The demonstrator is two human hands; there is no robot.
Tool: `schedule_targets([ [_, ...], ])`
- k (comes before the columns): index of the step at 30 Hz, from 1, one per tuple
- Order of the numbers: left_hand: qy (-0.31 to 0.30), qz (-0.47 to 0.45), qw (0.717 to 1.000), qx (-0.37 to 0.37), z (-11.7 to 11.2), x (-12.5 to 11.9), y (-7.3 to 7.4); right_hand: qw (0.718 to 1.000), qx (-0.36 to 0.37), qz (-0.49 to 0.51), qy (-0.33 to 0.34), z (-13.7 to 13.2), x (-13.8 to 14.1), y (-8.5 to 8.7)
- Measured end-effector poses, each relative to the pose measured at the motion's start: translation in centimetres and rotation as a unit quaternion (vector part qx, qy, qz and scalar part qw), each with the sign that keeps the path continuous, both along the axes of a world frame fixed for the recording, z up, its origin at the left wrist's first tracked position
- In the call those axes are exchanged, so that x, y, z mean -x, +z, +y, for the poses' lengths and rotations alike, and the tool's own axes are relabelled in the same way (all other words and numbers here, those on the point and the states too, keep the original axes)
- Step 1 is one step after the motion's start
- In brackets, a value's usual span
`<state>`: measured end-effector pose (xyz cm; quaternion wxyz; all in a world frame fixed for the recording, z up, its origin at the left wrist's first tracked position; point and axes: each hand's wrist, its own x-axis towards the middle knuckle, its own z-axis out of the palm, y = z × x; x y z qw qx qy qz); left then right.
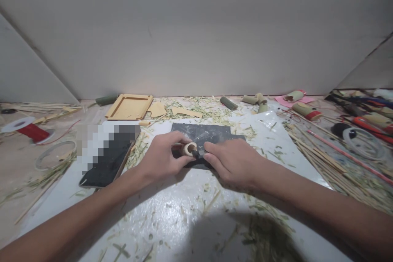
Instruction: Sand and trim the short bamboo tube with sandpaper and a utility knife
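Note:
My left hand point(162, 155) is closed around a short hollow bamboo tube point(188, 147), its open end turned to the right. Thumb below and fingers above grip the tube. In my right hand point(236, 159), the fingers are pinched on a small dark tool point(197, 154), which looks like a knife blade. Its tip meets the tube's open end; whether it reaches inside is hard to see. Under both hands lie dark sheets point(202, 131) that look like sandpaper, dusted with pale powder.
Bamboo shavings litter the white board point(172, 208). To the left are a phone point(107, 155), a red thread spool point(32, 131) and a tape ring point(55, 155). Behind stand a yellow frame point(130, 106) and bamboo pieces point(229, 103). Thin sticks point(325, 159) and red-handled pliers point(371, 129) lie right.

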<state>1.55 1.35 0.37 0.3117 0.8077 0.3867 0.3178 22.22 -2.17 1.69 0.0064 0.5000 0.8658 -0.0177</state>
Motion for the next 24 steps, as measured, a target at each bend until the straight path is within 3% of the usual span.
schedule_targets([
  [7,0.004,-0.016,0.999,0.040,0.0,0.0,0.3,0.999,-0.018,0.043,-0.017,-0.1,-0.1,0.3],
  [15,0.018,-0.060,0.984,0.167,-0.2,-0.1,0.3,0.993,-0.070,0.076,-0.054,0.4,-0.6,1.1],
  [20,0.015,-0.101,0.987,0.125,-0.5,-0.3,0.1,0.977,0.003,0.189,-0.093,0.8,-1.1,1.5],
  [24,0.007,-0.117,0.986,0.117,-0.6,-0.3,-0.3,0.975,0.096,0.195,-0.042,0.6,-1.1,2.0],
])
